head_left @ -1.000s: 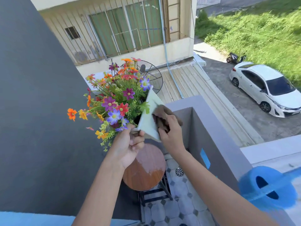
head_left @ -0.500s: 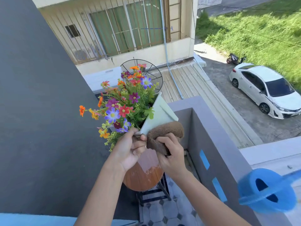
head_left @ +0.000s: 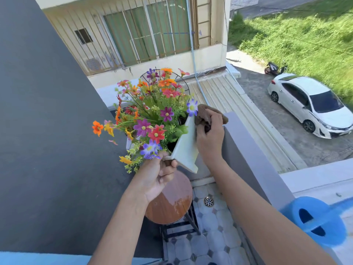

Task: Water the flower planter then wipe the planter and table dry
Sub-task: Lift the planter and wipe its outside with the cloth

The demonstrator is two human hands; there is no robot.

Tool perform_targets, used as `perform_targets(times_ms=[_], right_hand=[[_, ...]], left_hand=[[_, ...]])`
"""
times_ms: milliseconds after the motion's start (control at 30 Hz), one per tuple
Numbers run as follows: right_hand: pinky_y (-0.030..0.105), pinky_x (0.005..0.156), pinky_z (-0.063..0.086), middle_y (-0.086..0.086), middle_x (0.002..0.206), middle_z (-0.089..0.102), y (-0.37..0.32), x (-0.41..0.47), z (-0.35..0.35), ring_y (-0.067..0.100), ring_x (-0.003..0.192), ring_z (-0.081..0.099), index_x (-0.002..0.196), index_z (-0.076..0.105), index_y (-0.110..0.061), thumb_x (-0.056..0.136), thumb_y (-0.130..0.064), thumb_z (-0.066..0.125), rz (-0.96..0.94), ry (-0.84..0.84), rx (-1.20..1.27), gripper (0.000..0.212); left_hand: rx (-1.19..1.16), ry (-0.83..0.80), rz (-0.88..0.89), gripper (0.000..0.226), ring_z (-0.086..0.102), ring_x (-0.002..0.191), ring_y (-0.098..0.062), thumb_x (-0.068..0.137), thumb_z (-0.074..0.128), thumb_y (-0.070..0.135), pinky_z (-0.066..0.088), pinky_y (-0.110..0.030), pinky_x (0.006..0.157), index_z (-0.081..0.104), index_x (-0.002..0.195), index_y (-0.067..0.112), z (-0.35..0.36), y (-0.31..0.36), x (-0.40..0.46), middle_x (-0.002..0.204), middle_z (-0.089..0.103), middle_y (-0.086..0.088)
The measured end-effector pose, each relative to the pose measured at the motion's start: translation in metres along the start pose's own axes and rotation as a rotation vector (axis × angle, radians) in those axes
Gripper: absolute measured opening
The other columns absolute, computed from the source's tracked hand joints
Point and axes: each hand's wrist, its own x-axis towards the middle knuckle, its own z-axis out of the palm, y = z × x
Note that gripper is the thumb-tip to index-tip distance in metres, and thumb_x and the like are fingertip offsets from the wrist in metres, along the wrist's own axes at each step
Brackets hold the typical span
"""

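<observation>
Here the left hand pinches the planter's lower corner, aloft above the table; right-hand fingers clench the cloth against its side. A hard wipe could twist it loose.

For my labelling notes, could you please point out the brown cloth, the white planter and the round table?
brown cloth [head_left: 222, 117]: head view, bunched edge past the fingers.
white planter [head_left: 186, 146]: head view, flat side wall.
round table [head_left: 172, 205]: head view, bare wooden top.

At frame centre my left hand gripped the tilted white planter while my right hand pressed a brown cloth against its upper side, above the wet round counter.
</observation>
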Motion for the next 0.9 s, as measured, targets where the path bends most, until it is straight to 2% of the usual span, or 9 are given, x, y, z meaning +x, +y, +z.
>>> perform_targets(times_ms=[133,200,333,467,567,667,733,833,900], right_hand=[[0.018,0.081,0.040,0.005,0.102,0.056,0.019,-0.016,-0.010,-0.002,0.091,0.048,0.108,0.063,0.000,0.075,0.003,0.054,0.006,-0.067,-0.016,0.034],[0.013,0.077,0.037,0.001,0.097,0.055,0.024,-0.030,-0.014,0.004,0.088,0.049,0.102,0.063,-0.001,0.072,0.003,0.057,-0.029,-0.125,-0.017,0.031],[0.020,0.069,0.038,0.006,0.087,0.059,0.025,-0.057,-0.018,0.015,0.081,0.049,0.087,0.062,-0.001,0.068,0.013,0.060,-0.141,-0.311,-0.035,0.023],[0.028,0.061,0.036,0.001,0.079,0.055,0.024,-0.074,-0.023,0.015,0.074,0.048,0.080,0.059,0.001,0.066,0.019,0.058,-0.160,-0.353,0.015,0.023],[0.015,0.073,0.037,-0.010,0.088,0.055,0.012,-0.080,-0.019,-0.001,0.086,0.051,0.087,0.064,0.000,0.068,0.008,0.056,-0.181,-0.303,0.045,0.022],[0.010,0.088,0.038,-0.001,0.101,0.061,-0.009,-0.076,-0.008,-0.009,0.104,0.051,0.098,0.065,0.003,0.067,0.011,0.060,-0.204,-0.282,0.065,0.033],[0.018,0.092,0.043,-0.003,0.105,0.063,-0.022,-0.064,-0.003,0.003,0.109,0.056,0.102,0.065,-0.001,0.067,0.011,0.058,-0.177,-0.260,0.110,0.038],[0.035,0.092,0.049,-0.012,0.109,0.062,-0.027,-0.039,0.000,0.020,0.107,0.061,0.107,0.063,-0.021,0.071,0.004,0.054,-0.051,-0.184,0.153,0.045],[0.039,0.090,0.051,-0.003,0.109,0.065,-0.027,-0.020,0.000,0.024,0.105,0.062,0.110,0.060,-0.031,0.077,0.001,0.053,0.033,-0.131,0.141,0.046]], left_hand=[[-0.002,0.027,0.038,0.028,0.025,0.032,-0.004,0.100,0.033,0.013,0.017,-0.015,0.029,0.037,0.072,0.014,-0.006,0.010,-0.003,0.057,0.048,-0.006],[-0.033,0.036,0.046,0.028,0.025,0.032,-0.004,0.099,0.035,0.012,0.017,-0.015,0.028,0.037,0.071,0.014,-0.008,0.012,-0.003,0.057,0.049,-0.006],[-0.165,0.034,0.021,0.028,0.027,0.032,-0.003,0.097,0.036,0.013,0.016,-0.015,0.030,0.037,0.069,0.016,-0.009,0.014,0.005,0.057,0.050,-0.005],[-0.209,0.029,0.029,0.025,0.028,0.032,-0.004,0.097,0.035,0.013,0.018,-0.015,0.030,0.036,0.073,0.016,-0.009,0.020,0.011,0.058,0.050,-0.003],[-0.157,0.041,0.060,0.027,0.026,0.033,-0.004,0.098,0.035,0.012,0.015,-0.016,0.034,0.040,0.071,0.015,-0.001,0.019,0.010,0.057,0.051,-0.004],[-0.024,0.098,0.099,0.026,0.024,0.033,-0.005,0.099,0.036,0.012,0.013,-0.018,0.036,0.043,0.074,0.011,0.006,0.012,0.013,0.053,0.053,-0.004],[0.067,0.119,0.109,0.020,0.022,0.033,-0.006,0.100,0.035,0.013,0.013,-0.020,0.036,0.044,0.082,0.012,0.004,0.010,0.016,0.053,0.054,-0.005],[0.137,0.088,0.090,0.025,0.021,0.033,-0.007,0.100,0.034,0.013,0.016,-0.019,0.033,0.041,0.077,0.013,-0.003,0.009,0.015,0.059,0.053,-0.009],[0.152,0.064,0.077,0.030,0.021,0.033,-0.006,0.101,0.031,0.013,0.017,-0.018,0.032,0.041,0.073,0.014,-0.004,0.009,0.011,0.061,0.052,-0.009]])
